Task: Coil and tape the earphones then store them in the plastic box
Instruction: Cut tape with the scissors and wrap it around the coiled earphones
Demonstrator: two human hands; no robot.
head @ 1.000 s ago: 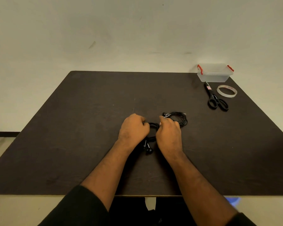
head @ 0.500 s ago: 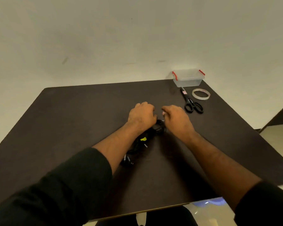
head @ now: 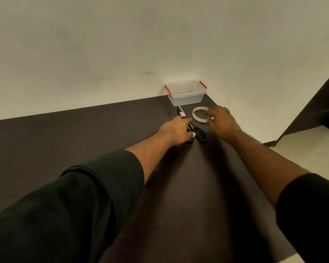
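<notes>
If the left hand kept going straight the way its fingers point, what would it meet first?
The left hand lies over the black-handled scissors, pointing along them toward the wall. Past their blades, the clear plastic box with red clips comes next, though depth is hard to judge.

I am wearing a dark, near-black long-sleeved top, and both sleeves are pushed up so that my forearms are bare from about the elbow down. My left sleeve [head: 80, 196] fills the lower left of the view as a broad, smooth, matte mass of fabric with soft folds, its cuff bunched into a rounded rolled edge. My right sleeve [head: 310, 211] shows at the lower right, the same dark cloth, ending in a plain curved edge. My left hand [head: 176, 132] and right hand [head: 221, 122] are bare, without gloves, rings or a watch, and one pale thumbnail shows on the left
</notes>
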